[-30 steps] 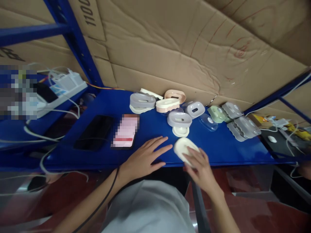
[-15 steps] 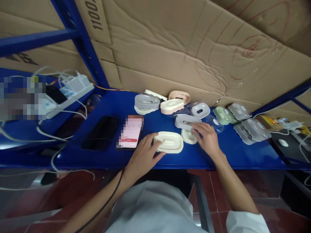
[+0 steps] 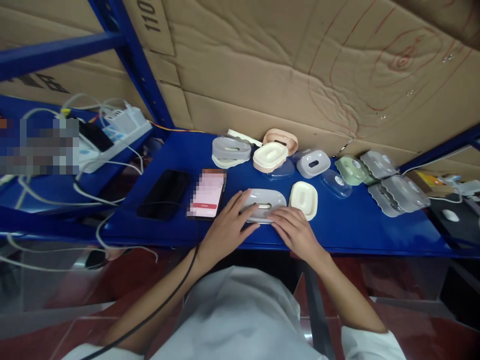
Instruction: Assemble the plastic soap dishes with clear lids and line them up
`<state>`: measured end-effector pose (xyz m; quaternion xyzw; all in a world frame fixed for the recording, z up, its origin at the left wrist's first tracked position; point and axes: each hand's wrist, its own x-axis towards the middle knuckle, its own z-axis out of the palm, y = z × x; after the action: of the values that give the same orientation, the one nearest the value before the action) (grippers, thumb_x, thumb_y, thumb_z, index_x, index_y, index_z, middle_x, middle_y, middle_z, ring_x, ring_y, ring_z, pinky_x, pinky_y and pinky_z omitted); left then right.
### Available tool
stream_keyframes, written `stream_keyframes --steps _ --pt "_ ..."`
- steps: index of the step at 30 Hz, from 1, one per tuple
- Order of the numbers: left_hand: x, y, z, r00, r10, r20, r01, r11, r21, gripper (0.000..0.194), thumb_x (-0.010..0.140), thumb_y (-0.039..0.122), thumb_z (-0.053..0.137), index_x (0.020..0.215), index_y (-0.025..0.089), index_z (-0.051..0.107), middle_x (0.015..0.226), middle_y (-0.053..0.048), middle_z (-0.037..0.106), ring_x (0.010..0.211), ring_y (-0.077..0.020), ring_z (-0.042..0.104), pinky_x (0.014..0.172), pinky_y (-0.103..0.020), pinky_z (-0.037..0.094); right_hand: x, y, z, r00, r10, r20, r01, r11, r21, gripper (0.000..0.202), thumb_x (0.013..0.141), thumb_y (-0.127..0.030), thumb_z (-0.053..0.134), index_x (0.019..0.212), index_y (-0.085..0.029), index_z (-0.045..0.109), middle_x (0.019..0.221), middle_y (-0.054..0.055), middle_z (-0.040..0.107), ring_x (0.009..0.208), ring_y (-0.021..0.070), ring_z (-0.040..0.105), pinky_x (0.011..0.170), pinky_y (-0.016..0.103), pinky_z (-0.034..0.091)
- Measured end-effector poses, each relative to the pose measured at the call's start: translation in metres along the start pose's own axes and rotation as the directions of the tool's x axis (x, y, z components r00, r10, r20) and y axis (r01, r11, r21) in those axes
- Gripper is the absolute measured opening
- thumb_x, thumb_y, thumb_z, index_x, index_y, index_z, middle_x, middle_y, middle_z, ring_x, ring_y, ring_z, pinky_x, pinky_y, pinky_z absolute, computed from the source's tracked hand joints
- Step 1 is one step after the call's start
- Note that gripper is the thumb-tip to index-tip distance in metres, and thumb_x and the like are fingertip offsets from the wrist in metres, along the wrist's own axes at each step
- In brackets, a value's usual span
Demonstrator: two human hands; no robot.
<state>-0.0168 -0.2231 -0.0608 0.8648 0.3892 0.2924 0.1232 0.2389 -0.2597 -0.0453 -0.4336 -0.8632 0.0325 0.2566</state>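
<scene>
A grey oval soap dish tray with a slot [image 3: 275,198] lies near the table's front edge. Cream shows through its slot, so the cream base is under it, mostly hidden. My left hand [image 3: 229,224] grips the tray's left end, thumb at the near side and fingers over the top. At the right end, my right hand [image 3: 296,231] has its fingers closed on the rim. Just right of the tray lies a smaller cream dish [image 3: 304,199], apart from both hands.
Behind stand a grey dish [image 3: 231,146], a cream dish [image 3: 270,154], a peach tray [image 3: 288,140] and a pale grey tray [image 3: 314,169]. Clear lids [image 3: 336,184] and green and grey dishes [image 3: 401,192] lie to the right. Phones [image 3: 207,194] lie left; cardboard [image 3: 243,75] walls the back.
My right hand has brought the grey tray left and down onto the cream base. It has let the small cream dish come into full view. My left hand stays at the base's left end.
</scene>
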Motion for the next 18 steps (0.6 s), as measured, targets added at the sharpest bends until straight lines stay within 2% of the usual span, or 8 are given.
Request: stream_keyframes --steps 6,9,11,14,18 --pt "0.001 0.001 -0.002 1.000 0.014 -0.004 -0.014 1.000 0.019 0.038 0.107 0.033 0.058 0.143 0.020 0.063 0.168 -0.016 0.044 0.155 -0.0362 0.043 0.126 -0.057 0.044 -0.008 0.008 0.003 0.999 0.029 -0.030 -0.026 0.992 0.123 0.040 0.110 -0.023 0.052 0.146 -0.033 0.063 0.139 0.006 0.073 0.137 0.0245 0.064 0.116 0.050 0.053" --pt "0.001 0.002 -0.002 1.000 0.014 0.001 -0.014 1.000 0.018 0.032 0.107 0.032 0.058 0.136 0.022 0.067 0.167 -0.014 0.046 0.156 -0.0359 0.043 0.126 -0.058 0.044 -0.003 0.011 -0.007 1.000 0.004 -0.014 -0.003 0.995 0.101 0.037 0.110 -0.026 0.053 0.143 -0.032 0.066 0.140 0.005 0.073 0.137 0.0249 0.064 0.117 0.051 0.052" --pt "0.001 0.003 -0.002 1.000 0.008 0.000 -0.008 1.000 0.023 0.030 0.107 0.032 0.059 0.134 0.023 0.069 0.166 -0.013 0.048 0.155 -0.0360 0.043 0.126 -0.058 0.044 0.011 0.020 -0.020 0.999 0.019 -0.032 -0.018 0.999 0.043 0.036 0.110 -0.028 0.050 0.142 -0.032 0.068 0.140 0.005 0.073 0.138 0.0261 0.064 0.117 0.052 0.050" --pt "0.001 0.005 -0.003 1.000 0.011 0.004 -0.011 0.999 0.048 0.030 0.106 0.033 0.060 0.132 0.022 0.069 0.166 -0.014 0.048 0.155 -0.0366 0.045 0.125 -0.057 0.045 0.048 0.046 -0.036 0.992 0.106 -0.061 -0.110 0.991 -0.076 0.038 0.112 -0.031 0.044 0.138 -0.029 0.070 0.139 0.007 0.073 0.138 0.0284 0.063 0.117 0.054 0.048" --pt "0.001 0.004 -0.004 1.000 0.024 0.000 -0.024 0.998 0.065 0.030 0.107 0.032 0.060 0.133 0.020 0.069 0.166 -0.015 0.047 0.155 -0.0368 0.044 0.125 -0.057 0.046 0.089 0.085 -0.035 0.970 0.229 0.079 -0.205 0.949 -0.241 0.043 0.109 -0.030 0.045 0.147 -0.022 0.064 0.148 0.014 0.066 0.141 0.0360 0.059 0.116 0.063 0.045"
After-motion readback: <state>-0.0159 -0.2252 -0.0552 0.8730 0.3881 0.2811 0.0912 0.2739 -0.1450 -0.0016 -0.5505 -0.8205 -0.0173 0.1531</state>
